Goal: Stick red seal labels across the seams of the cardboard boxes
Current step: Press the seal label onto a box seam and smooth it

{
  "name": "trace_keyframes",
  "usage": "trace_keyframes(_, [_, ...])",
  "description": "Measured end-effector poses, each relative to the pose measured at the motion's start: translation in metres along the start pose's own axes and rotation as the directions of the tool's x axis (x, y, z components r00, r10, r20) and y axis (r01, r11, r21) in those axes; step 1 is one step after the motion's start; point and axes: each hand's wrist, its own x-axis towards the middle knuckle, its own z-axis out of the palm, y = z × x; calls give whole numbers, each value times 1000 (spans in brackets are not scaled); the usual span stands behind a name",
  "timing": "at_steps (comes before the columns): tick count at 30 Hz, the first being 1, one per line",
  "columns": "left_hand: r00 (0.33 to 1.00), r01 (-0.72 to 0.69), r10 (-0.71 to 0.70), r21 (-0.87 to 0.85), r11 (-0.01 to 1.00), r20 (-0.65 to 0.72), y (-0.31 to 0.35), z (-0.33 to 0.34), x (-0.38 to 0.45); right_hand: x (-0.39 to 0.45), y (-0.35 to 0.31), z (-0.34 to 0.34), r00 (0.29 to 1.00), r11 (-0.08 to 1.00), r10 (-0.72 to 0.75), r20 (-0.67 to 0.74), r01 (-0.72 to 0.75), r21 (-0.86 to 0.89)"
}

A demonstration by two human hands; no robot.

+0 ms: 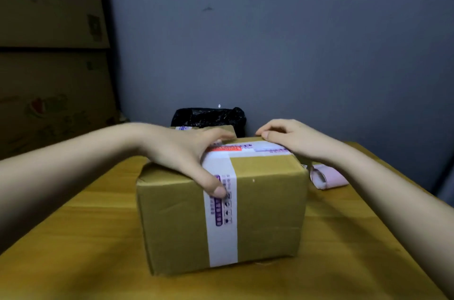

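While the cardboard box (265,206) sat in the middle of the wooden desk (73,238), the left hand (181,152) gripped its top with curled fingers, thumb on the white tape (222,238). The right hand (292,138) gripped the far edge, beside the red seal label (224,149).

**Non-task items in view**

Wooden table (73,238), yellowish top. Black plastic bag (208,116) at its far edge against grey-blue wall (294,41). Pink-white paper roll (328,176) lying on table, right side. Large printed cartons (49,53) stacked at left.
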Motion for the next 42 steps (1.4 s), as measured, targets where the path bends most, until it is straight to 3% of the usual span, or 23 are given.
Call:
trace_keyframes(3, [998,59,-58,-112,992,7,-8,-16,-27,9,-17,3,999,996,-34,-37,37,84])
trace_keyframes(8, [968,196,-212,-130,972,-131,-23,-36,-69,37,-52,22,988,942,-67,-141,109,319])
trace_keyframes(12, [886,362,-389,-147,920,-253,-38,-50,-99,63,-81,41,975,895,-63,-212,150,421])
trace_keyframes(15, [787,477,-519,-203,855,-335,-53,-60,-117,77,-96,56,978,888,-66,-196,147,435])
trace_keyframes(20, [585,604,-706,-366,708,-400,-74,-72,-123,96,-102,84,991,939,-83,-108,114,325])
trace_keyframes(24, [417,619,-763,-460,636,-495,-90,-75,-98,106,-98,110,995,993,-101,-4,101,57])
trace_keyframes(27, [340,667,-778,-448,595,-528,-108,-75,-78,112,-93,124,994,990,-82,68,89,-111])
trace_keyframes(34, [263,797,-811,-356,488,-523,-136,-71,-40,121,-79,144,985,884,-43,164,114,-453])
trace_keyframes(39, [310,802,-877,-394,449,-368,-172,-59,-8,129,-71,156,983,827,0,182,103,-553])
trace_keyframes(42, [310,809,-893,-403,427,-325,-186,-51,6,133,-71,165,982,842,-11,189,111,-528])
